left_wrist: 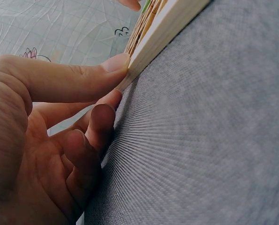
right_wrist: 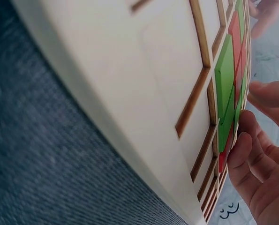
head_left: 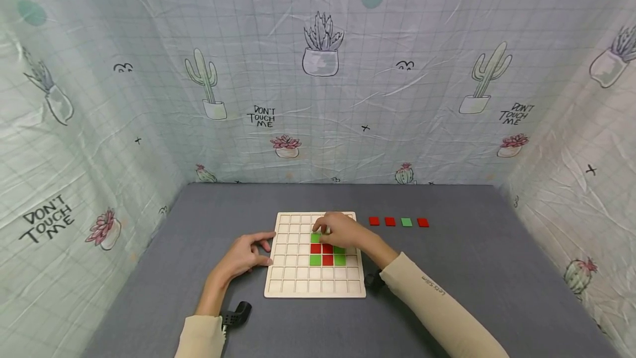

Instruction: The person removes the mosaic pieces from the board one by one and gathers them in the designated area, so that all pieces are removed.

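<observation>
A pale wooden grid board point(head_left: 290, 287) lies on the table. My left hand point(head_left: 243, 253) rests at its left edge, thumb and index finger spread and touching the rim; the other fingers curl loosely in the left wrist view. Over the board's upper right part reaches my right hand point(head_left: 343, 231), fingertips bent down by a green tile point(head_left: 316, 238). Whether they pinch a tile is hidden. Below sit a red tile point(head_left: 315, 248) and further red and green tiles in a block. A red tile point(right_wrist: 223, 157) lies beside the right fingers in the right wrist view.
Right of the board, loose tiles stand in a row: a red tile point(head_left: 374, 221), another red tile point(head_left: 390, 221), a green tile point(head_left: 406, 222) and a red tile point(head_left: 423, 222). The grey table point(head_left: 218, 203) meets a printed curtain point(head_left: 318, 98) at the back and sides.
</observation>
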The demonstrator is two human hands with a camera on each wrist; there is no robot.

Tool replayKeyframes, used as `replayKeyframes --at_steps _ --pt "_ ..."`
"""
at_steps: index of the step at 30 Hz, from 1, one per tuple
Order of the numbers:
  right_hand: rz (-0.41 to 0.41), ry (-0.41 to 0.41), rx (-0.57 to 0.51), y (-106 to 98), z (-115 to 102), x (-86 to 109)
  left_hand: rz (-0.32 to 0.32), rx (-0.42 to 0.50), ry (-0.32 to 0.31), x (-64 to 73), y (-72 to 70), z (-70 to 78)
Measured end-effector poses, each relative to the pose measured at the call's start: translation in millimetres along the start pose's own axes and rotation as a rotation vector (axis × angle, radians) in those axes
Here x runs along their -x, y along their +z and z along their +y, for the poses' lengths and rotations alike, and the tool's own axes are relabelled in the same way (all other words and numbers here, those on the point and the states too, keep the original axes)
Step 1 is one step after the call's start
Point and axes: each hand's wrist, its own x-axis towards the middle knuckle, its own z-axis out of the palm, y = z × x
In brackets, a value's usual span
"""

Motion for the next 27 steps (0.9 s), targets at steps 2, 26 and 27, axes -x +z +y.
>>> replayKeyframes --at_steps 2,26,27 --pt "0.001 -0.002 0.002 0.2 0.0 -0.4 0.000 0.001 0.001 0.2 -0.1 0.0" --pt "-0.007 0.013 0.012 2.0 -3.9 -4.9 0.001 0.005 -0.004 -0.9 0.6 -0.6" --pt "-0.009 0.017 0.007 1.8 -4.1 -5.1 0.001 0.007 -0.003 -0.9 0.5 -0.4"
